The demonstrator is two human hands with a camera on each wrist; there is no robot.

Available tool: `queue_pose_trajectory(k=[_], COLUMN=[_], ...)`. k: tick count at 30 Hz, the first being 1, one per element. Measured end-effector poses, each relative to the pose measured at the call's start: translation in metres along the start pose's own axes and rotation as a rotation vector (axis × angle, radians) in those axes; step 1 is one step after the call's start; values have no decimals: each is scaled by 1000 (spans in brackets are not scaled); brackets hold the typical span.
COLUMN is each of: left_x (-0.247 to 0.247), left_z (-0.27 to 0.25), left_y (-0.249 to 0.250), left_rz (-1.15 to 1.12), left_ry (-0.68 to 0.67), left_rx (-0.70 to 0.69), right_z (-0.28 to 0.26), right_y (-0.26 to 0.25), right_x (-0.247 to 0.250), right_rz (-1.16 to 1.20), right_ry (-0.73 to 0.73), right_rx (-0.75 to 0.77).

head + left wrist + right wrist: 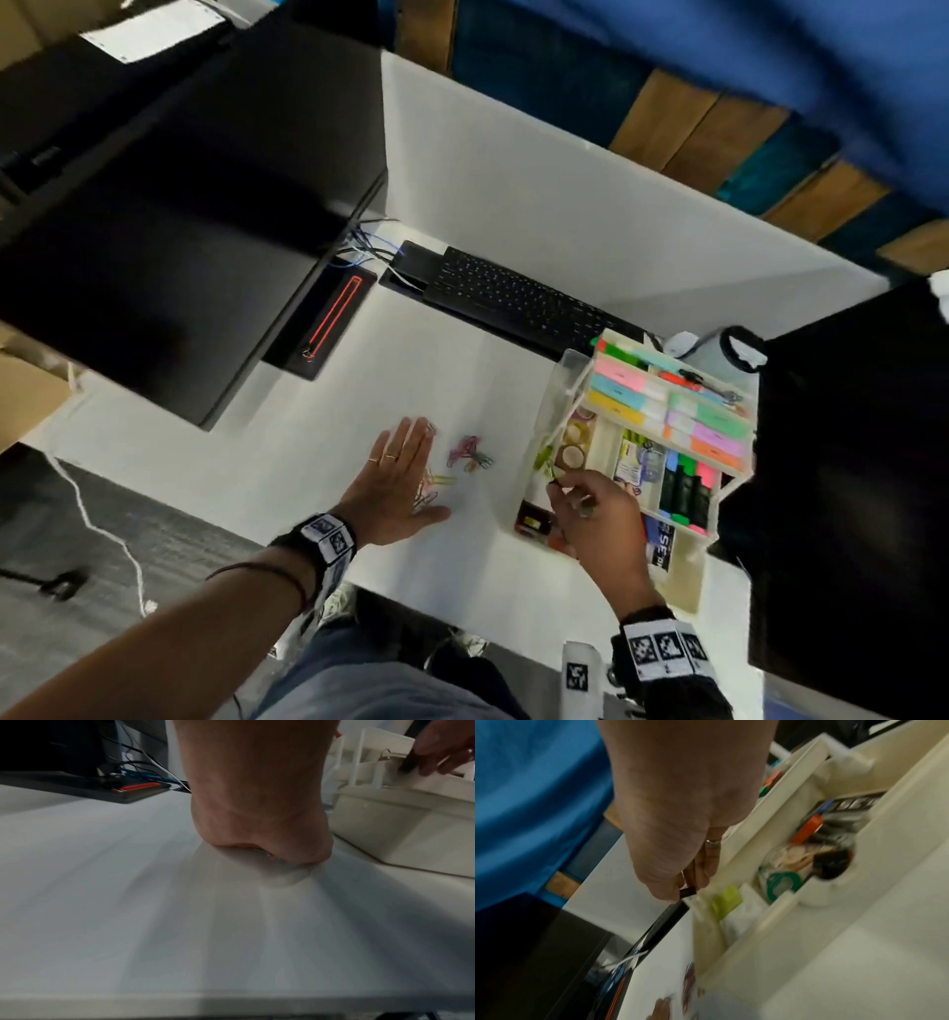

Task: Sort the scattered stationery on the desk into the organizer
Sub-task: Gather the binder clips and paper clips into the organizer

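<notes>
Loose coloured paper clips (470, 455) lie on the white desk (359, 390), and more of them (431, 488) sit under my left hand (405, 462). That hand lies flat with straight fingers. In the left wrist view only its palm heel (257, 811) shows, pressed on the desk. My right hand (557, 485) hovers over the near-left corner of the cream organizer (683, 591). It pinches a small dark clip (687, 891) above a compartment holding a yellow-green item (727, 899). The organizer (411, 833) stands just right of my left hand.
The organizer holds pastel sticky notes (667, 406), highlighters (685, 488) and tape rolls (572, 455). A clear plastic piece (560, 395) leans at its left side. A black keyboard (518, 298) lies behind, a monitor (169, 205) far left, a black object (847, 462) at the right.
</notes>
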State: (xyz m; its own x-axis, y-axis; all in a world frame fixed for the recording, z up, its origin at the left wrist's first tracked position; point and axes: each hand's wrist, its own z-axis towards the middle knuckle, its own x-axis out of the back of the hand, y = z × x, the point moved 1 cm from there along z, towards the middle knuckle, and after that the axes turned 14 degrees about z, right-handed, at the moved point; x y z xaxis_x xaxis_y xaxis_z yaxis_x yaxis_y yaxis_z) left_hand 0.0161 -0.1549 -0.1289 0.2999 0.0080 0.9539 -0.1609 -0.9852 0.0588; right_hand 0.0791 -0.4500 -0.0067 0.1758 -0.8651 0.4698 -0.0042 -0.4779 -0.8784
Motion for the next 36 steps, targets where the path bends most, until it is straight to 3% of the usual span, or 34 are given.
queue_pose_trajectory(k=[3,6,9,16,26,32,36], left_x=[1,2,0,-4,17,27,23], left_z=[8,11,11,13,28,53,50], left_y=[20,36,46,50,47,49,48], left_rz=[4,-6,-9,-16,-86,-41,-60], left_ry=[-18,-5,-3,-47,-31,-150,2], left_rx=[-12,-26,-20,4,-60,-100,-161], right_z=[-10,-21,-31,-33,-31,-39,-44], right_y=[13,38,61,66,71,78,76], right_x=[35,60,68,58,55,55,56], right_rz=[19,112,78,-124,-218,-244,-217], right_ry=[30,81,27,-202,-235,-208,-164], right_rx=[-1,-169,-251,-194,-161,-154,-134])
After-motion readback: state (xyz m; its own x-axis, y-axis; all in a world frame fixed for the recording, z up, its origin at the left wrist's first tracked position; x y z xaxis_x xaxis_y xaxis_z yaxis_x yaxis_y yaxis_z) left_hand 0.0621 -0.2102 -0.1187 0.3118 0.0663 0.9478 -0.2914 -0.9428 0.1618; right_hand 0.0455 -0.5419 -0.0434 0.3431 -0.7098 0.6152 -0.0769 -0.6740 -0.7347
